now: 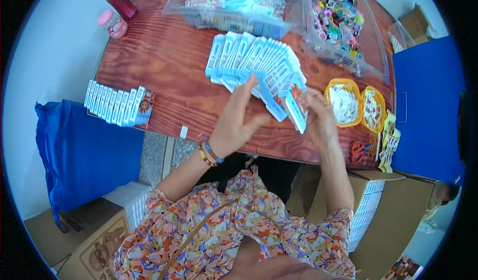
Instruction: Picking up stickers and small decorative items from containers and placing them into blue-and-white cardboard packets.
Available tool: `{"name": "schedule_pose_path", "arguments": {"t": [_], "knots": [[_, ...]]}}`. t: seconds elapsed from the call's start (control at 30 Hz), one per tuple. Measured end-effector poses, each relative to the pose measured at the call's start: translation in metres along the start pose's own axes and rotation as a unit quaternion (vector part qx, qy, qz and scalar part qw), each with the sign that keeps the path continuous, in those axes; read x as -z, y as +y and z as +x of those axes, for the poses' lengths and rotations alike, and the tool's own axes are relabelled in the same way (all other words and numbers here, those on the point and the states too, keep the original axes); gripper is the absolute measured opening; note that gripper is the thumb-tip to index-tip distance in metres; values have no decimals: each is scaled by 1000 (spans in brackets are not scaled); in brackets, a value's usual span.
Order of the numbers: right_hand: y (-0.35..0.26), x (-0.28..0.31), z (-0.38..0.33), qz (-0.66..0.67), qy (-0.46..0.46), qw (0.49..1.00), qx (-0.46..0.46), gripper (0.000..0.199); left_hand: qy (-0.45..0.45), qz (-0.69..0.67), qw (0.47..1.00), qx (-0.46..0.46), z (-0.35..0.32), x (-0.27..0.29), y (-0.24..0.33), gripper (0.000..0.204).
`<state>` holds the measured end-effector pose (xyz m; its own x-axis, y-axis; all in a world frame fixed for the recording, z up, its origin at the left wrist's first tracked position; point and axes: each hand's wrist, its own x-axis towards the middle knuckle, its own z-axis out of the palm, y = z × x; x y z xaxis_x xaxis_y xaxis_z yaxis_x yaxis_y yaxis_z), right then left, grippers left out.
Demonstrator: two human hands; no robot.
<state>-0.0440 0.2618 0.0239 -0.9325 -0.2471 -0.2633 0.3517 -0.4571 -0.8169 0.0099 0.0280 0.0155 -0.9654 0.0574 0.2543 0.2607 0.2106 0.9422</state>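
Small flat blue-and-white boxes [249,56] lie overlapped in a fan across the middle of the wooden table. My right hand [321,118] pinches one flat blue-and-white box [296,111] with a coloured picture on its face, tilted at the near right end of the fan. My left hand [236,115] is open, its thumb spread from the fingers, and the fingertips reach the near edge of the fan. I cannot tell whether they touch it. At the table's left edge stands a neat row of similar boxes [113,103], the last one showing a picture.
Two clear plastic bins stand at the back, one with packets [239,18], one with colourful trinkets [338,21]. Yellow baskets [343,124] of small white pieces, red scissors [356,152] and a tape strip [388,150] lie right. A pink-lidded jar [117,27] stands far left.
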Motion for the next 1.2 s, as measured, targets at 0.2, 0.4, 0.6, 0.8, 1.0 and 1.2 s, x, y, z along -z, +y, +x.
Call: {"name": "schedule_pose_path", "arguments": {"t": [0.2, 0.4, 0.6, 0.8, 1.0, 1.2], "knots": [[5, -74, 26, 9, -79, 982, -170, 20, 143, 96, 973, -152, 20, 0, -18, 116], [-76, -124, 161, -620, -67, 713, 322, 18, 114, -18, 993, 10, 39, 47, -23, 97], [-69, -87, 288, -826, -58, 525, 198, 28, 106, 19, 994, -4, 48, 49, -25, 90], [-92, -101, 290, -786, -123, 588, 148, 29, 115, 37, 992, 43, 48, 63, -32, 81], [-116, -104, 264, -723, -51, 662, 190, 22, 113, 66, 991, 32, 54, 56, -35, 82], [-128, -107, 190, -518, -1, 788, 332, 16, 128, 104, 986, 11, 66, 46, -26, 80]]}}
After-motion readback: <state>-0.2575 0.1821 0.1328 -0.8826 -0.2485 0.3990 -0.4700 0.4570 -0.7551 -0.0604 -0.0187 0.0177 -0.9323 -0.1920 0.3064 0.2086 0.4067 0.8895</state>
